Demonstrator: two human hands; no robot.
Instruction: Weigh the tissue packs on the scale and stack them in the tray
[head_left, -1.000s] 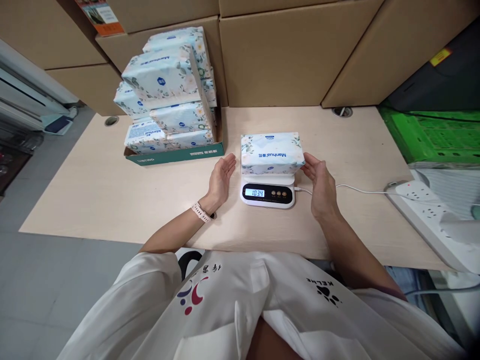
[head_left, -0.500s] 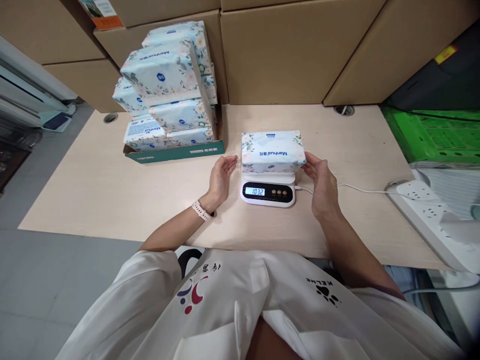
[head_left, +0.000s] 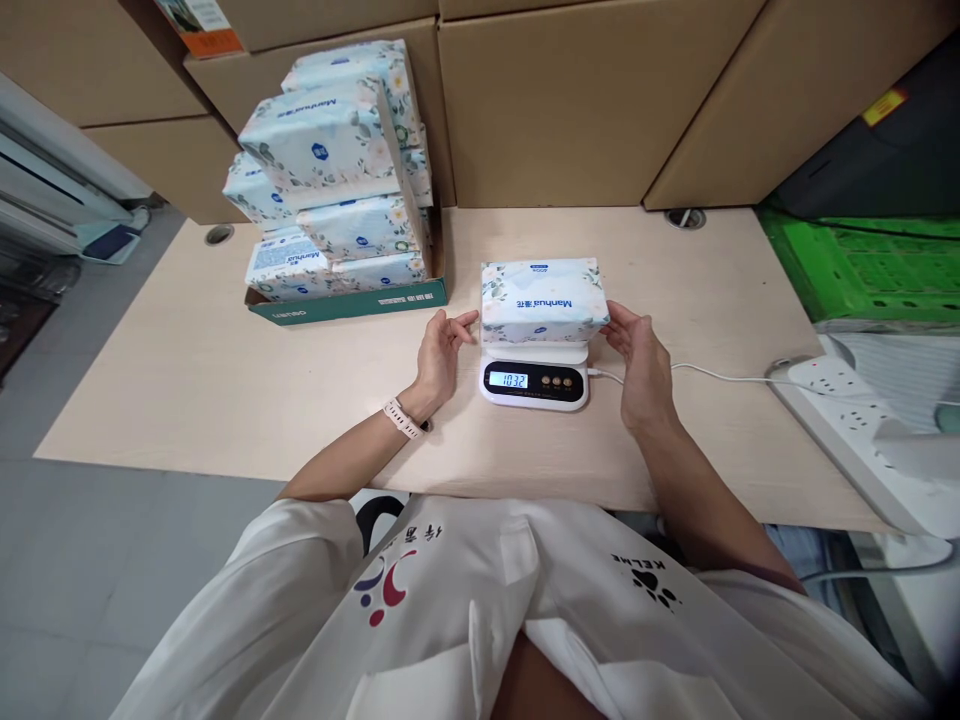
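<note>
A pack of tissues (head_left: 541,300), white and pale blue with a floral print, rests on a white digital scale (head_left: 534,404) whose lit display (head_left: 509,380) shows the digits 1032. My left hand (head_left: 441,355) is beside the pack's left end, its fingers stretched toward that edge with a finger just short of it or touching; I cannot tell which. At the other end my right hand (head_left: 640,368) has its fingers loosely extended against or right beside the pack's right side. Neither hand grips it.
Several more tissue packs (head_left: 322,145) are stacked in a green cardboard tray (head_left: 345,304) at the back left. Cardboard boxes (head_left: 555,110) line the rear. A white cable (head_left: 720,374) runs from the scale to a power strip (head_left: 847,400). A green crate (head_left: 877,270) stands right.
A finger of my left hand now reaches out further toward the pack. The pack, the scale reading and my right hand look the same; the whole view has shifted slightly.
</note>
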